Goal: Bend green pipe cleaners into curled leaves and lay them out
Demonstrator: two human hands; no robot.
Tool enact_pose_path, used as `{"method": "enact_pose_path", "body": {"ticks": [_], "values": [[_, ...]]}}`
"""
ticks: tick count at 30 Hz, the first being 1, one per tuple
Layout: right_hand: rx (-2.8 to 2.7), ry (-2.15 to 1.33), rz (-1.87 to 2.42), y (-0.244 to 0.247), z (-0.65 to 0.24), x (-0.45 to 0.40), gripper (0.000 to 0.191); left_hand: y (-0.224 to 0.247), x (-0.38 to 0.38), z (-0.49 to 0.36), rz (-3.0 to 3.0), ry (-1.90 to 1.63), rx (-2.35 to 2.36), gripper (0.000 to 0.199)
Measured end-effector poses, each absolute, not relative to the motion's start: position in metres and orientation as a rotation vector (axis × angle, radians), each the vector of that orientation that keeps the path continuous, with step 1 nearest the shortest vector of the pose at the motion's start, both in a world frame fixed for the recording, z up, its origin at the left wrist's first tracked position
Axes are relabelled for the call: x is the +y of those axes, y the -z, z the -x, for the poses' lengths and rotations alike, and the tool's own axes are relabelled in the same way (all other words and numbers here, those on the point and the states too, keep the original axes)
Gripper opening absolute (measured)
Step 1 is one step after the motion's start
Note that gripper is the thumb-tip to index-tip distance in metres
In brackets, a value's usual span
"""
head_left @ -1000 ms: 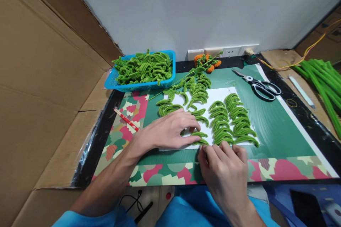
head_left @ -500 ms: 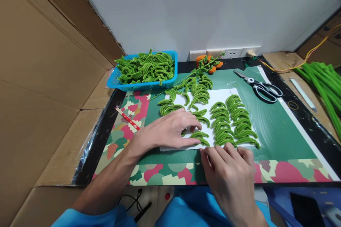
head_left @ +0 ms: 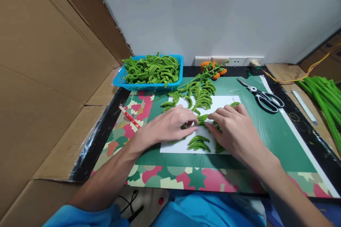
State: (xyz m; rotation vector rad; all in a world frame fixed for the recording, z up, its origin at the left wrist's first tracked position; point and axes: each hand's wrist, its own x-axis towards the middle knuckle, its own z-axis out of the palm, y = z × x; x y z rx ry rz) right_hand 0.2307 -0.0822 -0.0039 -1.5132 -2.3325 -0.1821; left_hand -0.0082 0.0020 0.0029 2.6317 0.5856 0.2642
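Observation:
Fuzzy green pipe-cleaner leaves lie in groups on a white sheet point(head_left: 183, 149). My right hand point(head_left: 234, 127) reaches over the right columns and hides most of them. Its thumb and forefinger close around the right end of a pipe-cleaner leaf point(head_left: 202, 118) at mid-sheet. My left hand point(head_left: 176, 124) is beside that leaf's left end, fingers curled, with a small gap between thumb and forefinger and nothing visible in it. More leaves are partly hidden beneath the left hand. Closer to me, a small leaf cluster point(head_left: 198, 143) rests untouched.
A blue basket point(head_left: 149, 87) heaped with green leaves stands at the back left. Behind the sheet lies an orange-and-green flower stem point(head_left: 213, 69). Scissors point(head_left: 262, 95) are on the green mat point(head_left: 279, 142); green pipe cleaners point(head_left: 325, 95) lie far right. A red-wrapped stick point(head_left: 129, 117) is at left.
My right hand has moved from the sheet's front edge up and over the right columns, to the leaf at mid-sheet. My left hand stays nearly in place, its thumb nearer the forefinger. The view has shifted slightly.

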Motion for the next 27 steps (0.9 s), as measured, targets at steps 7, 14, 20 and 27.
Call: {"method": "enact_pose_path", "body": {"ticks": [7,14,20,27], "values": [[-2.446,0.271,1.433,0.01,-0.226,-0.078,0.019,0.007,0.004,0.009,-2.795,-0.401,0.591,0.021],[-2.431,0.2,1.494,0.022,-0.218,-0.076,0.02,0.01,0.002,0.006,-2.853,-0.404,0.537,0.016],[-2.399,0.142,1.448,0.025,-0.213,-0.075,0.02,0.011,-0.002,0.006,-2.862,-0.323,0.557,0.013],[-2.249,0.071,1.467,0.017,-0.214,-0.077,0.015,0.009,-0.005,0.002,-2.83,-0.442,0.702,0.016]]}}
